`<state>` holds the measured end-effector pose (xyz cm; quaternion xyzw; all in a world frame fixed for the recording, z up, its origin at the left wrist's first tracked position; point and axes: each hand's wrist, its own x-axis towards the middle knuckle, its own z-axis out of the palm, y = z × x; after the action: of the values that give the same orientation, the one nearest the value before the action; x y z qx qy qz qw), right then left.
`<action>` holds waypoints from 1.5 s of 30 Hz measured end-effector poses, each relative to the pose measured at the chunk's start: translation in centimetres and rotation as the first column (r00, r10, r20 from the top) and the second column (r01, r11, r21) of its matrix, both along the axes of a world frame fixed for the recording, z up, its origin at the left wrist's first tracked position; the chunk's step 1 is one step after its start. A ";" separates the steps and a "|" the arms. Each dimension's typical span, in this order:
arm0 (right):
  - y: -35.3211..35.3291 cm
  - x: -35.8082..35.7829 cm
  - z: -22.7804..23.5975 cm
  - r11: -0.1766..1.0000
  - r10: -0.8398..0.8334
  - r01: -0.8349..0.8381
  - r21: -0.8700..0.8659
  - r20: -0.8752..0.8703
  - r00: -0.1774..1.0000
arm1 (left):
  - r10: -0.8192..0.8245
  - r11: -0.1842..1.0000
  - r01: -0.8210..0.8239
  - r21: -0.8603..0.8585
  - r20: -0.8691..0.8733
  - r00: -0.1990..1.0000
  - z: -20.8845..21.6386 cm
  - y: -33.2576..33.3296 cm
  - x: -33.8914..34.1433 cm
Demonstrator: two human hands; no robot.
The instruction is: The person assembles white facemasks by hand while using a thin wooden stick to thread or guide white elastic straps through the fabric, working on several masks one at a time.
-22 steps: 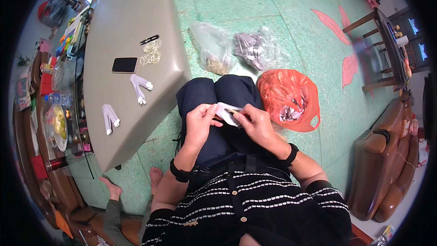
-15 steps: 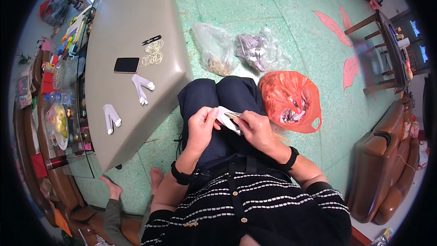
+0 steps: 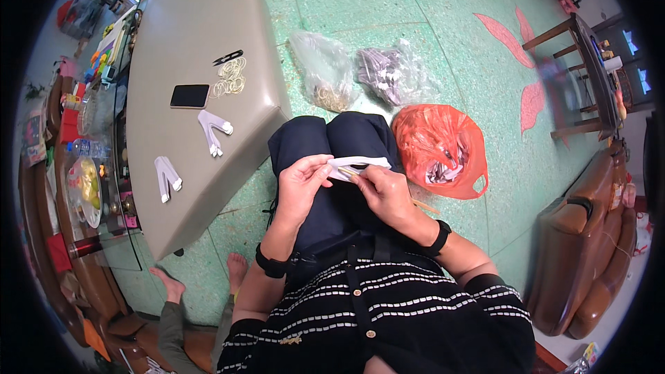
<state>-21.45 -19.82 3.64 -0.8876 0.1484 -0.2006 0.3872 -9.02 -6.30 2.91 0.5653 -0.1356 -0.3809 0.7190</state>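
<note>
Over my lap, both hands hold a lavender-and-white folded fabric strip (image 3: pixel 370 161), bent into a loop. My left hand (image 3: pixel 303 179) pinches one end between thumb and fingers. In my right hand (image 3: pixel 385 190) is a thin pale stick (image 3: pixel 424 207), its far end showing past the hand; its other end meets the fabric near the right fingertips, though whether it goes inside I cannot tell. Two similar V-shaped fabric strips, one nearer (image 3: pixel 166 179) and one farther (image 3: pixel 214 131), lie on the grey padded bench (image 3: pixel 208 28) to my left.
A black phone (image 3: pixel 190 96), cream elastic bands (image 3: pixel 231 77) and black thread snips (image 3: pixel 228 57) rest on the bench. Beyond my knees, clear bags hold bands (image 3: pixel 331 97) and lavender strips (image 3: pixel 386 73). A red plastic bag (image 3: pixel 433 142) stands right. Another person's bare feet (image 3: pixel 170 284) show lower left.
The fabric strip has turned from slanting to nearly level and its loop has opened wider. My left fingers have shifted up along its end. The right hand has moved slightly.
</note>
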 end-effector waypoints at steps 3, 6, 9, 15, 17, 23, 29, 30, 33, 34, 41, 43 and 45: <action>0.1 0.1 0.3 0.999 0.006 -0.006 -0.031 -0.007 1.000 | -0.002 0.998 0.004 0.069 -0.027 1.000 0.6 0.1 0.2; 0.4 0.0 0.9 0.994 0.025 -0.029 -0.102 -0.035 0.999 | 0.001 0.999 0.005 0.050 -0.123 0.992 0.7 0.1 0.0; 0.3 -0.2 1.2 0.980 0.061 -0.068 -0.185 -0.040 0.997 | 0.019 0.999 -0.012 0.042 -0.177 0.984 0.1 0.2 0.0; -0.1 0.5 0.3 0.999 0.013 -0.012 -0.043 0.023 1.000 | -0.026 0.998 0.032 0.056 -0.114 0.993 0.1 -0.4 -0.1; 0.1 0.4 0.7 1.000 -0.004 0.004 -0.015 0.030 1.000 | -0.004 1.000 0.005 0.008 -0.176 0.984 0.2 -0.4 -0.2; 0.0 0.2 0.8 1.000 0.010 -0.010 -0.001 -0.041 0.999 | 0.042 0.999 -0.047 -0.013 -0.261 0.964 0.3 -0.4 -0.4; 0.0 0.0 1.2 1.000 -0.012 0.013 0.014 -0.019 1.000 | -0.004 1.000 0.010 0.025 -0.212 0.977 0.5 -0.2 -0.4; 0.1 0.0 1.2 1.000 0.014 -0.014 -0.027 -0.015 1.000 | 0.003 1.000 0.003 0.029 -0.198 0.980 0.6 -0.2 -0.4; 0.0 -0.1 1.4 0.985 0.077 -0.079 -0.153 -0.019 0.997 | 0.053 0.998 -0.046 0.041 -0.187 0.981 0.7 -0.3 -0.5; -0.1 -0.2 1.4 0.975 0.105 -0.106 -0.194 -0.012 0.994 | 0.053 0.998 -0.047 0.041 -0.188 0.981 0.6 -0.4 -0.6; -0.3 0.2 0.9 0.943 0.178 -0.183 -0.279 -0.043 0.983 | -0.008 0.978 -0.011 0.209 0.092 0.996 -0.5 -0.8 -0.9; -0.3 0.4 0.5 0.969 0.141 -0.140 -0.201 -0.009 0.990 | 0.005 0.990 -0.006 0.141 0.008 1.000 0.4 -1.0 -0.9; -0.1 0.3 0.5 1.000 0.021 -0.021 0.007 0.014 1.000 | 0.040 0.998 -0.037 0.054 -0.043 0.998 1.2 -1.5 -1.4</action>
<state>-21.15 -19.91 4.11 -0.8864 0.1371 -0.2021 0.3934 -10.37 -7.76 4.15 0.5782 -0.0988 -0.3828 0.7137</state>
